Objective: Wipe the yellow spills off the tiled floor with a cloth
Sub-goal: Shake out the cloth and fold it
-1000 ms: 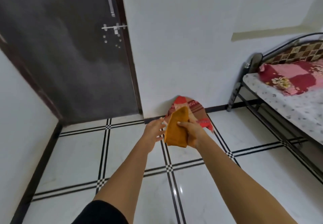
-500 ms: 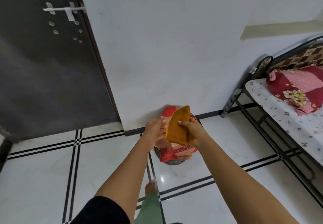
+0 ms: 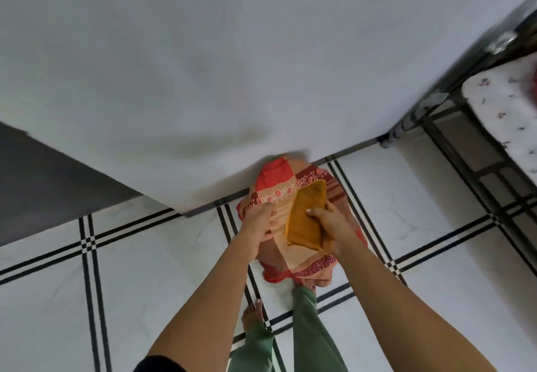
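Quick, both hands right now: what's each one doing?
Left hand: fingers curled on the red patterned cloth.
Right hand: gripping the folded orange cloth.

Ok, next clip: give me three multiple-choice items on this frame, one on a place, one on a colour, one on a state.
1. Where is the folded mustard-orange cloth?
A) in the right hand, over the red-and-peach patterned fabric
B) on the bed
C) flat on the tiles
2. What colour are the person's trouser legs?
A) blue
B) green
C) black
3. How is the cloth?
A) balled up
B) spread open
C) folded flat
Answers: 1 A, thumb and fingers clasp it above the fabric; 2 B, both legs show green; 3 C, its layers lie stacked in a neat rectangle.
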